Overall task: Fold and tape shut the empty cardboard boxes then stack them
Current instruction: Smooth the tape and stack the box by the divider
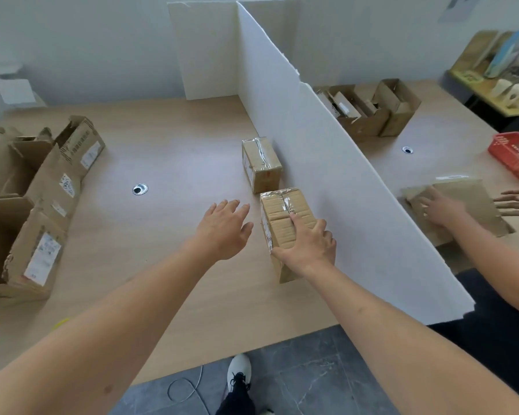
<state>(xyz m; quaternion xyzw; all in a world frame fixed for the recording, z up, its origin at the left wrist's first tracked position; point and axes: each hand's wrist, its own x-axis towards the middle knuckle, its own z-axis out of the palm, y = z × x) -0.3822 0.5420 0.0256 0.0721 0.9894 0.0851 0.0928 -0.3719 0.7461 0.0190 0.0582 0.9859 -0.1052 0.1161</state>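
Note:
A small taped cardboard box (285,211) lies on the wooden table (177,163) beside the white divider. My right hand (307,245) grips its near end, thumb on the left side and forefinger stretched along the top seam. My left hand (224,227) hovers just left of that box with fingers spread, touching nothing. A second taped box (261,164) sits just beyond the first, also against the divider. Several open, worn cardboard boxes (33,187) stand along the table's left edge.
A tall white foam divider (327,181) runs diagonally from the back to the table's front right. Beyond it another person's hands (441,209) press on a cardboard box; a red basket (514,154) and more open boxes (369,110) stand there. A cable hole (140,189) marks mid-table.

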